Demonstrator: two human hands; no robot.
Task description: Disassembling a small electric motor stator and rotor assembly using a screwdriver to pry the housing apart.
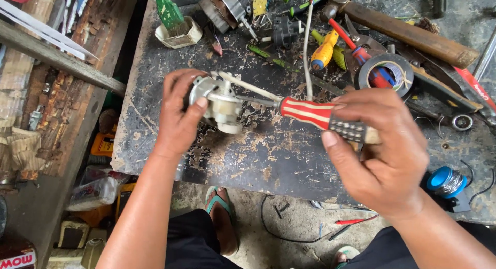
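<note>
Over a scarred, paint-flaked black bench [258, 155] above a littered concrete floor, the left hand [178, 114] closes its grip on one small motor [219, 105], the right hand [380, 145] on one red-striped screwdriver [310, 113], with one tape roll [386, 72] far right.

At your far lower left sits a red can [15, 254] with a white label band. Beside it, under the bench edge, lies a clear plastic bag [95, 189], and above that a yellow box [105, 143]
</note>
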